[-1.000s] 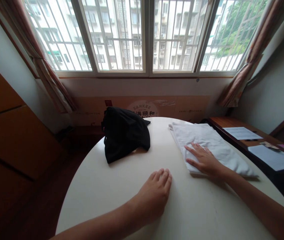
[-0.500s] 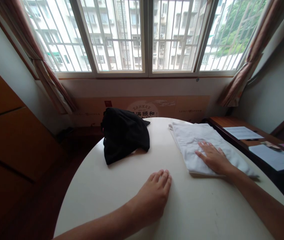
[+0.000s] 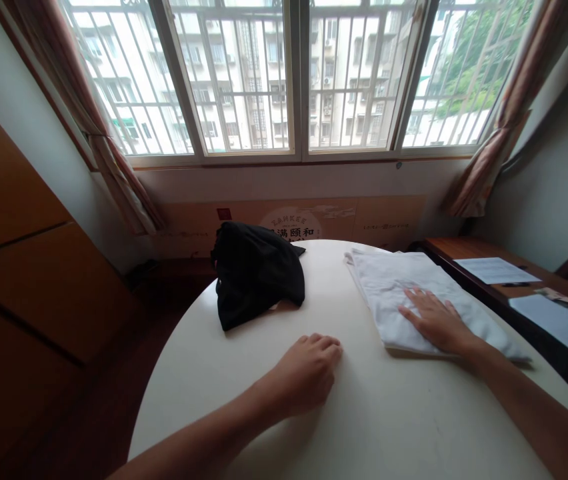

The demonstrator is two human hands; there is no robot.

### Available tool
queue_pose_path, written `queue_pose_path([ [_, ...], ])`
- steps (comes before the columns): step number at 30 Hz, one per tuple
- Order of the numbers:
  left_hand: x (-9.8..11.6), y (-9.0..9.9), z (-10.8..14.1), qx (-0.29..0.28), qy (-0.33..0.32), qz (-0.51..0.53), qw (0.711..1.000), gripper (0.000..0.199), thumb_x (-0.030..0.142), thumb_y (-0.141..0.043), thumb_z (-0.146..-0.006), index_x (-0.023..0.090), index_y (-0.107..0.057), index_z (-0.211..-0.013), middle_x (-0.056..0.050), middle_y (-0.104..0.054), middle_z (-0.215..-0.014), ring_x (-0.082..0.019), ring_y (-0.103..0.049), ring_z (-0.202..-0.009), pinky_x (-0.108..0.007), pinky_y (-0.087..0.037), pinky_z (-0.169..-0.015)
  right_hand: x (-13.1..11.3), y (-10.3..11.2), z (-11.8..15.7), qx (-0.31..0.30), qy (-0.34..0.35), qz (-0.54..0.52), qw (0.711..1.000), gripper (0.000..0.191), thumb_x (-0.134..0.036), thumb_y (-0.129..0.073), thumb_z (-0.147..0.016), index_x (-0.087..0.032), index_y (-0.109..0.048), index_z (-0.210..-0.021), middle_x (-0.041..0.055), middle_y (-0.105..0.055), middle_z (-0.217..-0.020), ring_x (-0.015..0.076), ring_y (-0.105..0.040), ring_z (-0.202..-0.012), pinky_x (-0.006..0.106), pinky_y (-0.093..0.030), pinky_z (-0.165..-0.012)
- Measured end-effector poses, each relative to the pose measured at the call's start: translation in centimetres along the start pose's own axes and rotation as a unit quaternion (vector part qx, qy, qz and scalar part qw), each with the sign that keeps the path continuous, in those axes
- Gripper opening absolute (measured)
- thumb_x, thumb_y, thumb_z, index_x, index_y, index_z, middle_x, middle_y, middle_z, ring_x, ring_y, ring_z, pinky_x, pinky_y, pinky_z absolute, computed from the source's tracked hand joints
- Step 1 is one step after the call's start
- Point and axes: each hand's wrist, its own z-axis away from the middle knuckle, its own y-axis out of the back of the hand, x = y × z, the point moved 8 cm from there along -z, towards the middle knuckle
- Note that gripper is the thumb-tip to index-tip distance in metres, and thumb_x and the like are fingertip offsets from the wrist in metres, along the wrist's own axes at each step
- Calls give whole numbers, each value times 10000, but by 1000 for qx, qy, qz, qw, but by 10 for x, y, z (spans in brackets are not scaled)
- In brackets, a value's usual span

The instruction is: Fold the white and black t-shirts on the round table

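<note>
- Your right hand point(image 3: 437, 323) lies flat on the folded white cloth point(image 3: 384, 293), palm down – not gripping
- Your left hand point(image 3: 307, 370) rests empty on the round bench point(image 3: 379, 413), well apart from the right
- The black cloth point(image 3: 257, 277) sits bunched ahead of your left hand

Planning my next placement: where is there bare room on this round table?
Bare tabletop shows between the black fabric bundle and the folded white cloth, and more lies in front of that cloth, right of the left hand. Tightest along the far rim, where bundle and cloth sit; the right hand rests on the cloth.
</note>
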Motion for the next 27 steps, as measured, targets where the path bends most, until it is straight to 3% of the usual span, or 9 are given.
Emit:
queue_pose_path([
  [3,-42,36,0,129,88,-26,987,409,122,-506,-968,132,-641,-1354,-156,-648,-1454,-286,-609,-1318,-449,-471,-1145,3,-3,3,-5,2,3,1000,709,-556,-254,-1063,-199,-407,-1656,118,-331,-1736,366,-296,-1604,684,-252,-1262],
  [6,-94,68,15,236,195,-103,946,445,155,-552,-977,123,-611,-1416,-195,-593,-1491,-335,-554,-1371,-495,-437,-1162,5,-5,6,-9,2,1,1000,719,-561,-241,-1062,-195,-396,-1661,111,-321,-1741,350,-280,-1612,669,-237,-1273],
  [9,-140,72,25,213,278,-153,924,571,236,-647,-958,110,-556,-1508,-247,-533,-1522,-415,-506,-1399,-544,-432,-1137,6,-4,8,-10,7,0,1000,729,-572,-234,-1058,-196,-398,-1661,106,-330,-1738,346,-287,-1610,662,-250,-1271],
  [12,-166,62,27,170,300,-147,927,509,249,-620,-977,151,-599,-1477,-204,-633,-1388,-390,-573,-1301,-521,-457,-1084,7,-2,9,-1,13,-2,1000,733,-588,-251,-1049,-198,-436,-1642,116,-371,-1720,362,-329,-1591,662,-295,-1253],
  [15,-171,60,25,187,285,-124,932,309,215,-547,-1002,165,-726,-1248,-136,-715,-1174,-328,-642,-1133,-483,-468,-1033,7,-1,11,16,24,0,1000,741,-617,-261,-1041,-205,-475,-1618,131,-421,-1694,375,-373,-1568,669,-337,-1227],
  [19,-163,67,23,238,259,-55,934,212,206,-520,-1005,175,-723,-1057,-102,-724,-1074,-284,-669,-1045,-447,-484,-983,6,-2,13,15,22,5,1000,740,-616,-246,-1040,-211,-474,-1616,125,-422,-1696,359,-364,-1575,654,-338,-1231],
  [23,-139,75,21,291,195,38,936,172,209,-540,-993,179,-708,-977,-77,-710,-1027,-259,-681,-1018,-420,-511,-959,4,3,14,22,23,-1,999,701,-583,-282,-1035,-206,-515,-1578,147,-460,-1670,386,-391,-1554,694,-350,-1205],
  [27,-108,75,15,297,138,122,937,174,235,-596,-984,182,-757,-945,-54,-688,-963,-228,-686,-949,-369,-536,-916,-3,9,16,39,31,-3,999,636,-533,-312,-1036,-202,-570,-1514,166,-523,-1619,392,-430,-1527,709,-352,-1189],
])
